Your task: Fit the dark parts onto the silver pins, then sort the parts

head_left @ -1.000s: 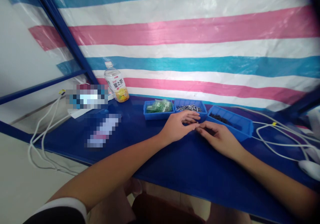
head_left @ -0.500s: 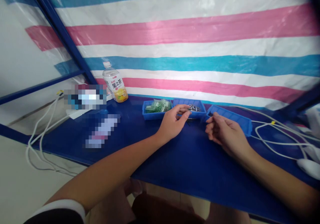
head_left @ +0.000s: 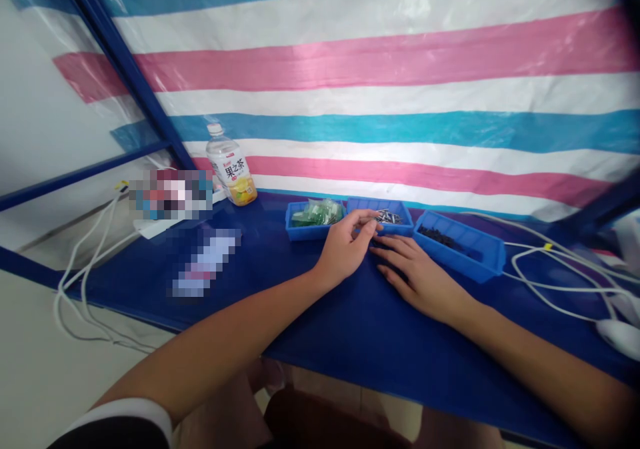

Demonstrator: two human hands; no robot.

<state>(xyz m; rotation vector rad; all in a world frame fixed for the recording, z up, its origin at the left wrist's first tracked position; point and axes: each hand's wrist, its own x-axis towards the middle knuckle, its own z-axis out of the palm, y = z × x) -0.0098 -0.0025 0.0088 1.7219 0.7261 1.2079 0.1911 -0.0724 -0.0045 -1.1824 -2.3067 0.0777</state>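
My left hand [head_left: 347, 243] is in front of the middle blue tray [head_left: 356, 205], its fingers curled and the thumb close to them; whatever it pinches is too small or hidden to name. Palm down, my right hand [head_left: 425, 279] reaches left with fingers stretched and slightly apart, their tips close by my left thumb. Small silver metal pins [head_left: 391, 216] lie in the middle tray, just beyond both hands. Small black parts [head_left: 436, 237] fill the near-left end of the right blue tray [head_left: 483, 252]. Green pieces in clear plastic [head_left: 317, 214] are in the left blue tray [head_left: 303, 233].
A drink bottle [head_left: 233, 169] stands at the back left of the blue table [head_left: 350, 342]. A blurred-out flat object [head_left: 207, 262] lies in front of it. White cables [head_left: 555, 289] and a white mouse [head_left: 619, 337] lie at right. A striped sheet [head_left: 375, 62] hangs behind.
My right hand has moved left from the tray of black parts to beside my left hand, and its curled fingers have straightened. The left hand has hardly moved.
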